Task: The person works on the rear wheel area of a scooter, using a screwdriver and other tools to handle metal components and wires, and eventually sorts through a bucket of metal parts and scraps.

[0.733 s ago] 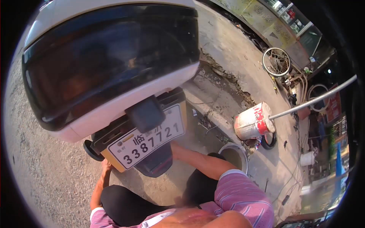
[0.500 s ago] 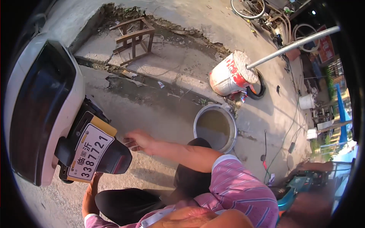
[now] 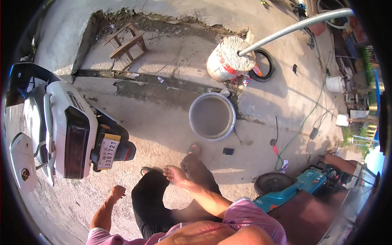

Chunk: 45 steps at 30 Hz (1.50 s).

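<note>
My left hand (image 3: 117,192) hangs over the concrete with its fingers curled in, and nothing shows in it. My right hand (image 3: 174,174) is in front of my dark trousers (image 3: 151,200), fingers stretched out and holding nothing. Both are apart from the white scooter (image 3: 73,122), whose rear end faces me on the left. On its back sit a white licence plate (image 3: 109,152) with yellow edging and a dark rear mudguard (image 3: 126,148) with a red reflector. A round metal basin (image 3: 232,122) of murky water stands beyond my feet.
A paint-stained bucket (image 3: 222,61) holds a slanting metal pole (image 3: 294,26); a black tyre (image 3: 267,71) lies beside it. A wooden frame (image 3: 130,48) lies by the broken kerb. A small dark flat object (image 3: 228,151) rests near the basin. A teal vehicle (image 3: 302,183) stands at right.
Both my hands have drawn back from the scooter's rear, the left from behind the plate and the right from beside the mudguard. My view has moved back, so the scooter looks smaller.
</note>
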{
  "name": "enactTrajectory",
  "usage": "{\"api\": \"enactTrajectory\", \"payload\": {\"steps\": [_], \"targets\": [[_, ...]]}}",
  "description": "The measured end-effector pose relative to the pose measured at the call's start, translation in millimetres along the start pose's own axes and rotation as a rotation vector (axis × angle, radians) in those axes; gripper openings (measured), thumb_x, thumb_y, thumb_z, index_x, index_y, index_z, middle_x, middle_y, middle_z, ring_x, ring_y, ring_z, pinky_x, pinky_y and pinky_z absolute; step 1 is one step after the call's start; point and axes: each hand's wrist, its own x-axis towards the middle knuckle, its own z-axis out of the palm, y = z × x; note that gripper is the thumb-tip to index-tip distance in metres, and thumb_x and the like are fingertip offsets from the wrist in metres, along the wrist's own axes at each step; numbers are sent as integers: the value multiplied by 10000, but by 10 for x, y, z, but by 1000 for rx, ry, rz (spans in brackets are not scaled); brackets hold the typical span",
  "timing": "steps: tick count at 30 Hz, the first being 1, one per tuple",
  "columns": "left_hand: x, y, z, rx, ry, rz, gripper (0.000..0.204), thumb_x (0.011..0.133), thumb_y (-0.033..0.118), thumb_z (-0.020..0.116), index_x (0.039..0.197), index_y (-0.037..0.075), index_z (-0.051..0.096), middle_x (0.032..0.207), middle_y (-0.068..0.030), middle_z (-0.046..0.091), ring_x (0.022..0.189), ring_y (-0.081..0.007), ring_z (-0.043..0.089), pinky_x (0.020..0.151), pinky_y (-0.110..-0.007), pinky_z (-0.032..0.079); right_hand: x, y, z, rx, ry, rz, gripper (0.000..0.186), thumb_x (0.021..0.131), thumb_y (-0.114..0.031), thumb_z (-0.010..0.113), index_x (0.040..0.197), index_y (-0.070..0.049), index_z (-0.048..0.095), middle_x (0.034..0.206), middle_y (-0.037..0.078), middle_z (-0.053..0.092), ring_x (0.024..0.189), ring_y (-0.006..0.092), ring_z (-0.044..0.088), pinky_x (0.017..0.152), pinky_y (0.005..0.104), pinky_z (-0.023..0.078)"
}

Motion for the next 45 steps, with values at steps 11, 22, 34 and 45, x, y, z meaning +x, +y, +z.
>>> {"api": "enactTrajectory", "payload": {"steps": [11,22,34,45], "targets": [[-1150,623,581,44,-201,-54,289,956,310,653,1025,32,690,893,-88,703,763,-221,713,624,-375,563,-2450,22,-701,570,-111,-352,257,998,-290,619,1162,-100,672,1050,70,721,922,229,661,810,351,509],[-1969,2620,1366,168,18,-121,294,945,272,657,1127,41,641,924,-116,707,759,-248,730,649,-396,579,-2695,-555,-2059,1075,-310,-291,238,982,-251,635,1135,-74,680,1035,83,703,948,258,669,798,386,562],[-2567,6196,4352,338,-202,309,299,966,257,641,1148,21,658,977,-126,719,805,-223,722,680,-342,572,-4121,-1608,-3969,1376,-298,-635,211,1073,-271,393,929,-148,487,766,8,472,711,162,496,641,335,455],[-2148,7662,5408,869,-226,154,285,930,276,691,1079,34,703,908,-93,729,714,-214,713,588,-356,569,-5088,-3377,-4746,-880,1050,-749,112,794,-147,637,861,-83,575,807,113,616,796,335,604,684,431,498]]}}
